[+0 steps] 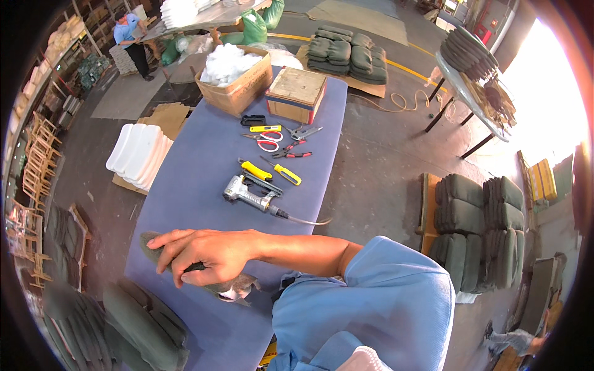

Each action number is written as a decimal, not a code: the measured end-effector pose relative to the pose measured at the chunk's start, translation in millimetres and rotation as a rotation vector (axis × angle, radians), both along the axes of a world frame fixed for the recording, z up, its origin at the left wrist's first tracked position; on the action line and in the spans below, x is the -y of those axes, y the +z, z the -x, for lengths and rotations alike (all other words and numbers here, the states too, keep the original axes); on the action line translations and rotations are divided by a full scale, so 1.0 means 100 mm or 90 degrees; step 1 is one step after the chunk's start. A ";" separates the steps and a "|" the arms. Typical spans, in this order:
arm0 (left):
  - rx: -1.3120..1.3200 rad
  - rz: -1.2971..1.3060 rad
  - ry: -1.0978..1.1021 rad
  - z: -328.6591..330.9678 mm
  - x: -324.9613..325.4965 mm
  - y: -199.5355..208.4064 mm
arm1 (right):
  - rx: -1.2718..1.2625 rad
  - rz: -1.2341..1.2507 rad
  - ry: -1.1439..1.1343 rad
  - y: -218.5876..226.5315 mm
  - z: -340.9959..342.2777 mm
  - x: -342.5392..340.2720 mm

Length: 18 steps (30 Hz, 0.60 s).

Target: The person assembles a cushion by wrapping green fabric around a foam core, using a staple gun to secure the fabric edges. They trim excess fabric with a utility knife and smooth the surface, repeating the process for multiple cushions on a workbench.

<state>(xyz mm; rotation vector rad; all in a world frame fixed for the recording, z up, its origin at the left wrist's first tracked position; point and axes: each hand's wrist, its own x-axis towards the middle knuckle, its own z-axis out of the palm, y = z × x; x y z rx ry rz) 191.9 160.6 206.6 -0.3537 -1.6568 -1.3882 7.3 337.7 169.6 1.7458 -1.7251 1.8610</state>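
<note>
My right hand point(207, 255) reaches in from the right in a light blue sleeve, its fingers bent over a dark grey-green padded piece point(150, 242). The piece's ragged near end point(238, 289) shows a pale underside. Something small and black shows between the fingers, too little to name. My left hand is out of sight. Beyond the hand, on the blue-covered table point(185, 185), lies a silver staple gun point(250, 196) joined to an air hose. Past it are a yellow-handled knife point(255, 170), a yellow screwdriver point(288, 175), red-handled pliers point(292, 150) and red-and-white scissors point(268, 141).
At the table's far end stand a carton of white stuffing point(232, 93) and a wooden box point(296, 96). Dark cushions point(145, 321) are stacked at the near left. More cushion stacks point(476, 229) stand on the right. A co-worker point(131, 40) is at the far left.
</note>
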 end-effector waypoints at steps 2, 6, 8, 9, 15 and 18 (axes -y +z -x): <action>-0.001 0.006 0.021 0.01 0.00 -0.02 | 0.001 0.000 -0.009 0.01 -0.04 -0.02; 0.003 0.025 0.086 -0.04 0.05 -0.03 | 0.013 0.005 -0.020 0.02 -0.17 -0.05; 0.003 0.036 0.141 -0.11 0.13 -0.04 | 0.006 0.007 -0.028 0.02 -0.26 -0.04; -0.002 0.042 0.167 -0.12 0.17 -0.05 | 0.002 0.012 -0.036 0.03 -0.29 -0.06; -0.028 0.143 0.194 0.25 0.18 -0.27 | 0.143 0.075 -0.042 -0.08 -0.53 0.04; 0.090 0.222 0.091 0.40 0.19 -0.55 | 0.144 0.138 -0.038 -0.15 -0.60 0.37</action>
